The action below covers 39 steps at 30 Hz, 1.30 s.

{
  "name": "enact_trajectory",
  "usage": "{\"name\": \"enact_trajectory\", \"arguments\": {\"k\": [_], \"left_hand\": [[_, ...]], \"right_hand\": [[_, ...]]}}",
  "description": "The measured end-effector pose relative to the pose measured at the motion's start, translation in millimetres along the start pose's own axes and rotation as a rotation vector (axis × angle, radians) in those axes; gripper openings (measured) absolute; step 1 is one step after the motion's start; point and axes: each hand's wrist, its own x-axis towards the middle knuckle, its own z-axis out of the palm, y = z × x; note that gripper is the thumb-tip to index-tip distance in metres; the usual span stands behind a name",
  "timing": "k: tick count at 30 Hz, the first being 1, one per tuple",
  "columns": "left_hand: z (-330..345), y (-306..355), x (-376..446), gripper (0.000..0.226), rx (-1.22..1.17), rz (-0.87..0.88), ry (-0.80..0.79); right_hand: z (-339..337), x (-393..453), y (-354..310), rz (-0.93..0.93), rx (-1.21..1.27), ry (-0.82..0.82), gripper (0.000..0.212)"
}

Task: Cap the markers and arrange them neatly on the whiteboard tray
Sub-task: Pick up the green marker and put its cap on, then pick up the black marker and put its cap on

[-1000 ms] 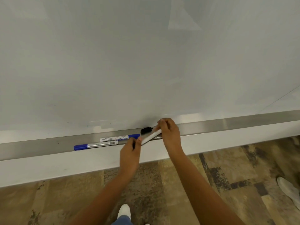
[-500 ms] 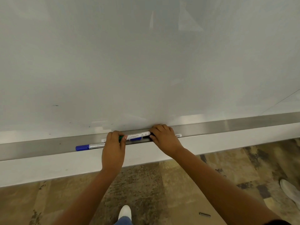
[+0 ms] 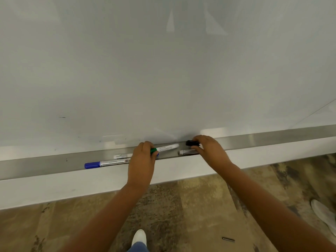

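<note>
Splitting apart since half a sec ago: both hands sat together over one marker, now the left hand (image 3: 141, 160) is curled shut round the green-ended white marker (image 3: 164, 148) and the right hand (image 3: 209, 150) pinches a small black cap (image 3: 192, 143), fingers closed on it.

Head view only: the silver-barrelled uncapped marker (image 3: 187, 152) lies in the long metal whiteboard tray (image 3: 45, 165) just under the right hand (prob. the cap's target). Blue-capped silver marker (image 3: 106, 163) and another white marker (image 3: 122, 156) lie left, w/ open tray further left and right. Front lip is low, so rolling off is a risk; a small dark stick (image 3: 228, 239) lies on the floor.
</note>
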Motion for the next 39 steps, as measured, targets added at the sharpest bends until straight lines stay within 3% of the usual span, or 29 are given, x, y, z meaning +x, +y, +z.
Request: {"name": "enact_trajectory", "arguments": {"k": [3,7,9,17,25,28,30,32,34,39], "left_hand": [[8,5,7,0.013,0.058,0.049,-0.043],[20,7,12,0.025,0.205,0.121,-0.142],[21,8,13,0.029,0.212,0.125,-0.117],[7,9,-10,0.017,0.037,0.048,0.002],[2,3,-59,0.017,-0.099,-0.066,-0.151],[-5,13,-60,0.022,-0.205,-0.124,-0.141],[-9,27,-55,0.026,-0.323,-0.165,-0.107],[-17,44,-47,0.035,-0.419,-0.173,-0.056],[-24,60,-40,0.041,-0.482,-0.185,-0.049],[-35,72,-39,0.029,-0.595,-0.22,-0.017]], "right_hand": [[1,-9,10,0.088,-0.01,-0.054,0.026],[14,-20,10,0.03,-0.006,-0.082,0.027],[20,-19,8,0.011,0.03,-0.086,0.028],[33,-10,17,-0.059,-0.077,-0.021,0.024],[38,-7,17,-0.047,-0.071,0.124,0.025],[29,-15,-8,0.081,0.162,0.268,0.035],[21,-25,-44,0.247,0.535,0.358,0.039],[19,-37,-85,0.341,0.84,0.316,0.04],[21,-52,-118,0.346,0.977,0.217,0.045],[22,-74,-150,0.306,1.068,0.063,0.029]]}}
